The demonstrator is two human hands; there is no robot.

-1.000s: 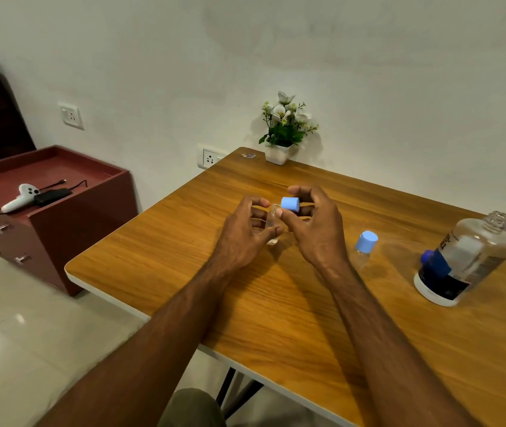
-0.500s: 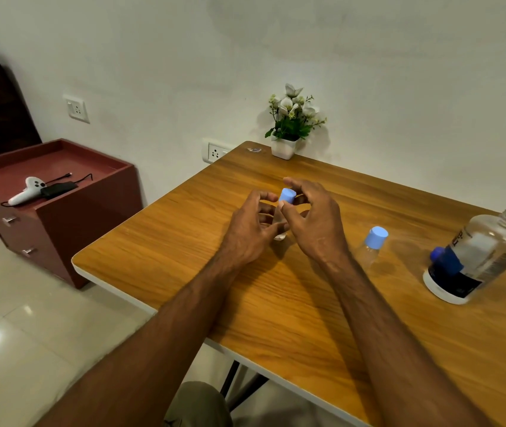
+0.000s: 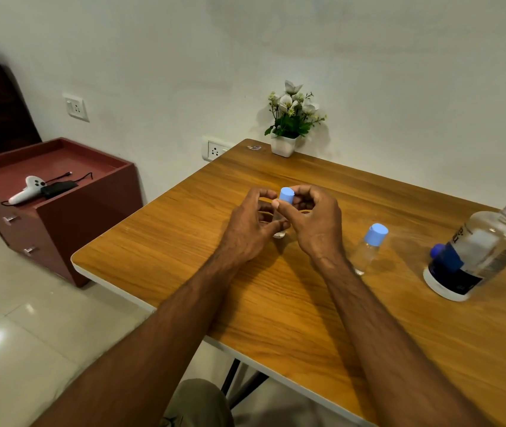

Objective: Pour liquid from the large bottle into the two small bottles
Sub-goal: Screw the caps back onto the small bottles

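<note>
The left hand grips a small bottle, upright on the tabletop; the right hand pinches its cap directly above. A second capped bottle stands right of the grip, the large bottle farther right, uncapped.
</note>
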